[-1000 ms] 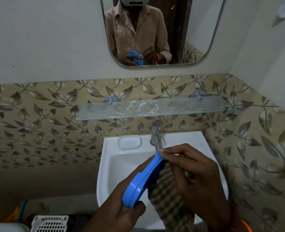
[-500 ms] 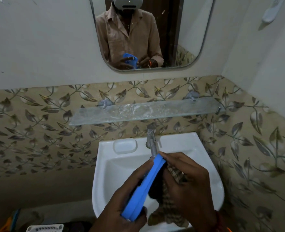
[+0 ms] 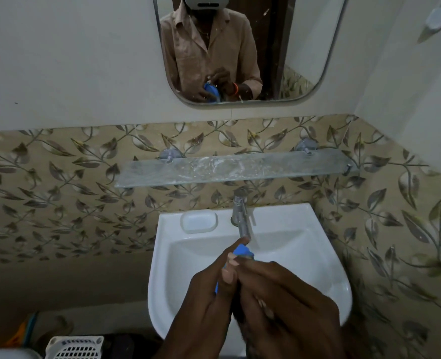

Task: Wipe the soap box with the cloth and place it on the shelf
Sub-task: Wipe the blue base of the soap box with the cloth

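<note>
Blue plastic shows only in slivers: the soap box (image 3: 242,251) stands on edge over the sink (image 3: 279,255), its top end poking out just below the tap (image 3: 241,218), a second strip of it visible lower down between the fingers. The left hand (image 3: 209,301) has it in a pinching grip, fingers stretched up along the near face and curled at the rim. The right hand (image 3: 286,301) lies against the far face, fingers bent over it; the cloth (image 3: 250,332) is mostly hidden under that hand, only a dark checked scrap showing below the sink's front edge, so whether the right grip is closed on the cloth or just pressing it cannot be told for certain, though pressing and rubbing looks likely.

Wiping appears to be underway, not finished. To do it well, keep the left pinch firm at the rim so the thin box does not twist, and drag the cloth the full length of the face, then turn the box to reach the other side and its edges. Stay over the sink, so a slip drops it into the basin. The shelf (image 3: 229,169), above the sink and behind the tap, is streaked but bare, so any spot near its middle should serve for setting the box down flat.
</note>
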